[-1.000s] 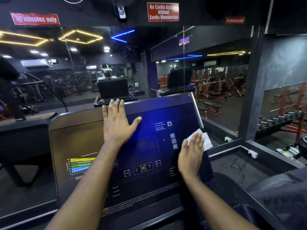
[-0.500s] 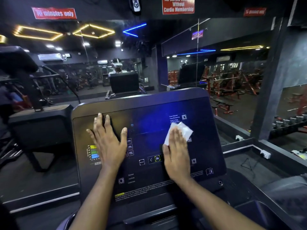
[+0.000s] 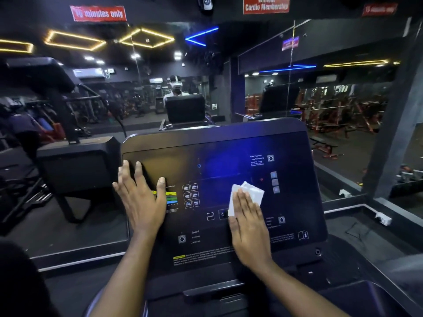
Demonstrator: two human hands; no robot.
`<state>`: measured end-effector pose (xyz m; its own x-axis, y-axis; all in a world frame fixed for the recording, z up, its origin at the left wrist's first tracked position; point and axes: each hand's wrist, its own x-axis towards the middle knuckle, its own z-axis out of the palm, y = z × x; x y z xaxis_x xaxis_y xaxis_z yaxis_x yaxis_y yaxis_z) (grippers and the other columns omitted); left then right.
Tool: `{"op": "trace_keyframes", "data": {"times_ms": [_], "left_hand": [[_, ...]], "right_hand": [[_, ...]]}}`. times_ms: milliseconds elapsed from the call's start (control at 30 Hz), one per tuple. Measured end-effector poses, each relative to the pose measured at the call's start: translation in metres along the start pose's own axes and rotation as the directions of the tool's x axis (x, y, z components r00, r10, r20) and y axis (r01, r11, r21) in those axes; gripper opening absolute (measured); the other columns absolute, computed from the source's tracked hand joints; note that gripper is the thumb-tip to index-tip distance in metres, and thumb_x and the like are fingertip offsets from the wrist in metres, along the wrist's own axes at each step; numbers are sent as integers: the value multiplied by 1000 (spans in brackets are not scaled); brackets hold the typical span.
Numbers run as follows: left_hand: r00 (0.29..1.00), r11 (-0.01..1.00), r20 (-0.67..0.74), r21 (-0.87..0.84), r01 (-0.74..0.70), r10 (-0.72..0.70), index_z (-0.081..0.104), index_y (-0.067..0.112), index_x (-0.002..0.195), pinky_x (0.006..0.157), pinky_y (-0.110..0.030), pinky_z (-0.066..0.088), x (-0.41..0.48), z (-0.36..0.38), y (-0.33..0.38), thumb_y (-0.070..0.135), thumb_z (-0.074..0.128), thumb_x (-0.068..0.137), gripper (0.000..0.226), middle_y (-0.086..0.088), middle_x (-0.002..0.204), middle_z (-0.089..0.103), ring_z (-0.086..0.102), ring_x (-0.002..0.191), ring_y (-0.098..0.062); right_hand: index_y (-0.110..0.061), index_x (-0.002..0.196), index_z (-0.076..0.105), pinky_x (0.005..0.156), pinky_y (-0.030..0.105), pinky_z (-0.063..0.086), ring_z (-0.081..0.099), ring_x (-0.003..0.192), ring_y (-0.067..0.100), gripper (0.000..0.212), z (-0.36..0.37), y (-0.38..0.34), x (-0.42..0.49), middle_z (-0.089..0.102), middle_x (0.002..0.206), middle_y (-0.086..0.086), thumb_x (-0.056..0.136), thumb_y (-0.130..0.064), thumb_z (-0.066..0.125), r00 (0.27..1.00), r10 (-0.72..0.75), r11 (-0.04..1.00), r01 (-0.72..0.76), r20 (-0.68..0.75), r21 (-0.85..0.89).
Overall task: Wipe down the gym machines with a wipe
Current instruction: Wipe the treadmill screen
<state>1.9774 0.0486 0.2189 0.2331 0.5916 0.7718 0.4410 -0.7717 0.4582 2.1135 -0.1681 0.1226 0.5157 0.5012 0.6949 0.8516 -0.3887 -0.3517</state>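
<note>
A mirror wall (image 3: 229,72) fills the space beyond both hands, reflecting the gym and its ceiling lights, with a red sign (image 3: 98,13) above it, up and to the left of the left hand. Under both hands lies the dark, tilted treadmill console (image 3: 217,156), its panel glowing blue between and above them. A neighbouring machine (image 3: 77,165) stands just outside the left hand, past the console's left edge.

The left hand (image 3: 142,197) lies flat on the console's left part, fingers straight and spread wide, thumb pointing up beside a coloured chart (image 3: 171,197). The right hand (image 3: 249,227) lies flat on the panel's middle-right, fingers straight and close together, holding nothing in a grip.

The white wipe (image 3: 250,193) is pinned to the panel under the right hand's fingertips, crumpled, sticking out beyond them and down along the index-finger side. It sits well apart from the left hand. A RESET button (image 3: 210,216) shows just left of the right hand's thumb.
</note>
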Motion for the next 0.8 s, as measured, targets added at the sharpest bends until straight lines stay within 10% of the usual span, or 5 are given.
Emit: {"op": "trace_keyframes", "data": {"times_ms": [133,367,567,800], "left_hand": [[997,992,26,-103,77,-75,33,5,154,122,-51,23,-8,-12,-8,32,60,99,66,-14,165,15,12,153,-32],[990,977,87,-174,121,-107,29,14,158,115,-48,35,-15,-28,-17,22,51,104,59,-1,167,18,30,149,-26],[972,982,204,-121,142,-116,13,32,162,104,-42,39,-24,-39,-27,19,45,106,66,20,168,3,41,142,-27],[944,987,318,-98,129,-91,4,35,161,110,-28,27,-24,-45,-40,11,45,104,74,23,166,-1,27,149,-13]], "right_hand": [[-14,162,6,127,44,10,-6,156,11,62,-6,-5,56,0,170,-1,108,-43,17,962,244,969,-238,-119,64],[-20,162,4,127,37,-1,-7,155,9,63,-1,-20,16,-4,170,-9,108,-45,23,983,-117,992,122,138,-29],[-14,162,-2,127,40,0,-11,155,13,64,5,-27,51,-9,170,0,107,-44,15,989,149,989,-149,-11,-2],[-21,162,2,124,38,3,-6,155,9,65,28,-42,-19,-8,169,-9,107,-44,28,957,-212,976,219,197,-11]]}}
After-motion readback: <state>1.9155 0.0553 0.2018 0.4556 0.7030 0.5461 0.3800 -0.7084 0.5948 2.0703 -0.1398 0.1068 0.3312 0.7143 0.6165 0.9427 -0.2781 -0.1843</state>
